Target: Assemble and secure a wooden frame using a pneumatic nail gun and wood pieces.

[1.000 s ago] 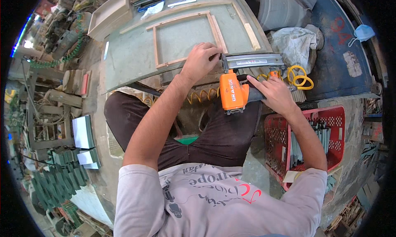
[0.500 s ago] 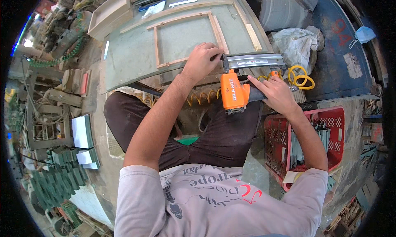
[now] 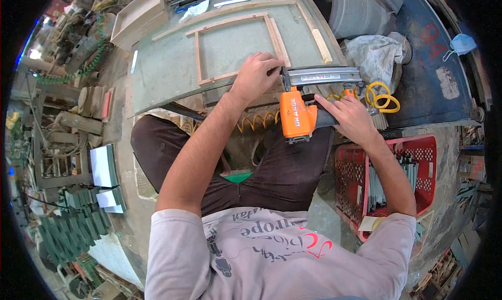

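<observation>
Nail gun (image 3: 296,113) is clasped by the right grip (image 3: 351,117), while the curled left grip's (image 3: 256,76) hold cannot be told.

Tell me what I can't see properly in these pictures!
All in the head view:
- What the left hand pinches, if anything: its own back hides the fingertips.
- Part of the handle of the orange nail gun: the right hand covers it.
- The bottom of the red crate: pale strips and the right forearm hide it.
- The grey drum's far end: the top edge cuts it off.
</observation>
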Demonstrator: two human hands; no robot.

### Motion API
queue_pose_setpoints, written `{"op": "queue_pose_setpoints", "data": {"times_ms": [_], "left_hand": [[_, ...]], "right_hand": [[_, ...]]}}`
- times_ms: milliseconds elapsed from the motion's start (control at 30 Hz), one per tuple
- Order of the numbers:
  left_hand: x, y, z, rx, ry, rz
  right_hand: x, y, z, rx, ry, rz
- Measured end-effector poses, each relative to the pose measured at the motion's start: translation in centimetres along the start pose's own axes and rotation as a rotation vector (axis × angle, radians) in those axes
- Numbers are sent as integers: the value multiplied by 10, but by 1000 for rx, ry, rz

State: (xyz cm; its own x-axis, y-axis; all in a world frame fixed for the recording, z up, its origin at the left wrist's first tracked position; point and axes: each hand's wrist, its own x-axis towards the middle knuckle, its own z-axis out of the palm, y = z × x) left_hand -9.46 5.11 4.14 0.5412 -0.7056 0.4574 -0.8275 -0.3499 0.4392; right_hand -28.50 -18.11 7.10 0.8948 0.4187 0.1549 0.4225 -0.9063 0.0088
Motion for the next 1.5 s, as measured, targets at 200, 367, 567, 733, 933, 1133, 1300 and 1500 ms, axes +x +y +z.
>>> {"op": "queue_pose_setpoints", "data": {"times_ms": [200,367,567,733,933,1133,1300,1500], "left_hand": [[1,2,1,24,96,60],[2,-1,2,1,73,53],[3,-3,2,6,59,59],[3,-5,1,-5,49,59],[3,-3,2,19,49,48],[3,0,2,-13,54,27],[3,0,2,-1,74,24],[4,-1,2,-2,67,35]], "right_hand": [[0,-1,0,-4,2,13],[0,-2,-1,5,-10,23],[2,-3,-6,-13,-19,22],[3,-3,-6,-22,-8,10],[3,-2,-6,-13,-4,3],[2,-2,-7,-9,1,-7],[3,-2,-7,-21,-17,-6],[2,-1,-6,-28,-20,-8]]}}
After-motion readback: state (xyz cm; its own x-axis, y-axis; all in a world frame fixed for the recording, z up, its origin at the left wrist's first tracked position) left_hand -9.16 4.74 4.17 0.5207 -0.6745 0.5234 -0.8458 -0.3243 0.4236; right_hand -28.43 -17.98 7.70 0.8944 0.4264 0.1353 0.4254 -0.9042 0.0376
